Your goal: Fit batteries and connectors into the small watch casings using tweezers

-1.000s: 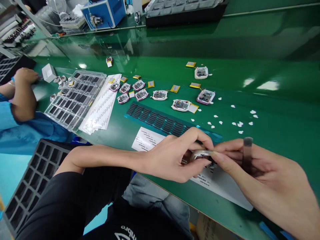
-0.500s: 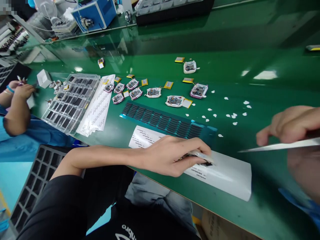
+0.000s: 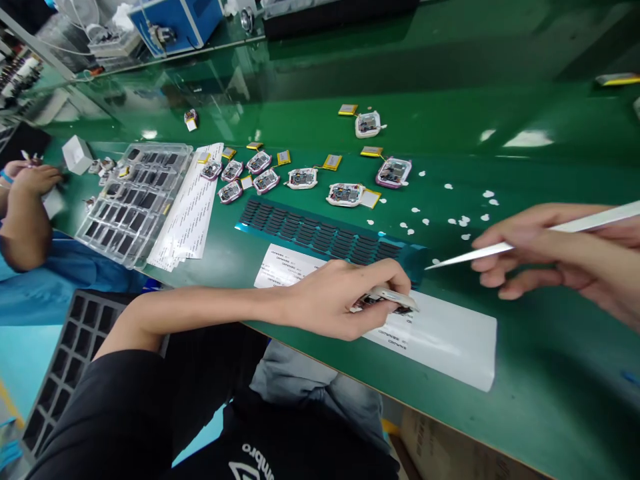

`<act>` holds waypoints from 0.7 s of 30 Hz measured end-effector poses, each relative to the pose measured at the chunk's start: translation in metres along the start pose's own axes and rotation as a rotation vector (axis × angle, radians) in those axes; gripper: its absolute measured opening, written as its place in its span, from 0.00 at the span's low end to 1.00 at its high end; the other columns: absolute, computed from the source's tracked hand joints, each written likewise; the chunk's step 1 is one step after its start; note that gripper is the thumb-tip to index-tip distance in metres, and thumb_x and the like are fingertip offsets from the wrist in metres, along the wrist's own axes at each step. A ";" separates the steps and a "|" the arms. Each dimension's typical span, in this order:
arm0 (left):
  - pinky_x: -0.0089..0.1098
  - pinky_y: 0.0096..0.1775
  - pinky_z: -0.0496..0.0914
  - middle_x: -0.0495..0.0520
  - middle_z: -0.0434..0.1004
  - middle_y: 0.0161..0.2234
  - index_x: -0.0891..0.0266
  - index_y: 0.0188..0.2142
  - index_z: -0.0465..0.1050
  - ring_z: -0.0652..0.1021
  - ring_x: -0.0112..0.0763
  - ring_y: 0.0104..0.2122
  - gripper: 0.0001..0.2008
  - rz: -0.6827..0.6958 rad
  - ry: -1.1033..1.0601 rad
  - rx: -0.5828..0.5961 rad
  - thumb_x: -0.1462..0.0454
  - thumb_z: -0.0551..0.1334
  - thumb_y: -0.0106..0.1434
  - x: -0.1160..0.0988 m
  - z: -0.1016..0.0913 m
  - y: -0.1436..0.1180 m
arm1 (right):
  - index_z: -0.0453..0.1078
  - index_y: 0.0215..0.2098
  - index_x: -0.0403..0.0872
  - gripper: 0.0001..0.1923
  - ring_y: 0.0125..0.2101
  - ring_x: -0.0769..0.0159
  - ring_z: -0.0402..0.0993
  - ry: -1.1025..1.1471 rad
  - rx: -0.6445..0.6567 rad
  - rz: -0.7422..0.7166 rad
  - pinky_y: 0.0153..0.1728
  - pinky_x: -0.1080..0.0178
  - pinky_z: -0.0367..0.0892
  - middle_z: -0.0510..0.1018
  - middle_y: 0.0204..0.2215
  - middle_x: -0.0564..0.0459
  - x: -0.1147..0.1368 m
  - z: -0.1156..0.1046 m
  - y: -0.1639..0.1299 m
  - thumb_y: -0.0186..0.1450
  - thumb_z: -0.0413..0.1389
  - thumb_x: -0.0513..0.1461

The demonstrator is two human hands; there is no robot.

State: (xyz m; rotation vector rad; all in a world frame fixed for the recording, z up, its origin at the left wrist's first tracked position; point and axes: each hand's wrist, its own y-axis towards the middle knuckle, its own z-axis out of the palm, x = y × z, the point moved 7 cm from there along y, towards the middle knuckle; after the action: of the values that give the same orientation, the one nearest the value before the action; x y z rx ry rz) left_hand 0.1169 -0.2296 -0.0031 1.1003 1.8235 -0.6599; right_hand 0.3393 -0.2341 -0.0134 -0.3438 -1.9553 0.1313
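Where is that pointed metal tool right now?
In the head view, the pointed metal tool is toward the right, in the person's right hand, its tip appearing near the right end of the teal sheet.

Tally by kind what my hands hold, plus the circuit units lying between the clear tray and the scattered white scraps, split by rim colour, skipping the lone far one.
Held unit: 1
Pointed tool: 1
Purple-rimmed units: 6
White-rimmed units: 3
Total: 11
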 end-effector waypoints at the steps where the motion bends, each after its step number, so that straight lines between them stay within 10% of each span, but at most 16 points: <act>1: 0.25 0.29 0.64 0.43 0.72 0.28 0.60 0.47 0.67 0.73 0.22 0.25 0.09 0.015 0.011 0.001 0.64 0.54 0.68 -0.001 0.000 -0.001 | 0.79 0.26 0.53 0.34 0.27 0.49 0.82 -0.036 0.106 0.063 0.22 0.51 0.82 0.82 0.29 0.41 -0.004 0.007 0.001 0.45 0.66 0.72; 5: 0.26 0.29 0.64 0.47 0.76 0.32 0.62 0.47 0.68 0.74 0.22 0.27 0.10 0.063 0.036 -0.066 0.65 0.52 0.69 -0.003 -0.002 -0.003 | 0.81 0.28 0.53 0.42 0.32 0.46 0.84 -0.143 0.426 0.201 0.30 0.47 0.86 0.83 0.33 0.38 -0.013 0.026 -0.002 0.41 0.62 0.78; 12: 0.28 0.32 0.68 0.53 0.80 0.39 0.63 0.48 0.68 0.76 0.25 0.31 0.10 0.057 0.050 -0.081 0.65 0.51 0.71 0.000 -0.002 -0.003 | 0.82 0.31 0.53 0.37 0.18 0.63 0.73 -0.162 0.550 0.065 0.14 0.59 0.73 0.82 0.27 0.44 -0.010 0.030 0.005 0.56 0.57 0.74; 21: 0.29 0.36 0.70 0.57 0.80 0.43 0.63 0.50 0.69 0.77 0.27 0.35 0.12 0.076 0.136 -0.057 0.64 0.50 0.73 0.001 0.002 -0.001 | 0.83 0.33 0.52 0.36 0.20 0.60 0.77 -0.114 0.610 0.010 0.16 0.59 0.74 0.83 0.27 0.43 -0.005 0.041 0.009 0.58 0.58 0.73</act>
State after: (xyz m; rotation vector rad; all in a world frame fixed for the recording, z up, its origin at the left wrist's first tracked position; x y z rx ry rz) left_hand 0.1169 -0.2311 -0.0054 1.1955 1.8928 -0.4959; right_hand 0.3052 -0.2241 -0.0364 0.0590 -1.9171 0.7469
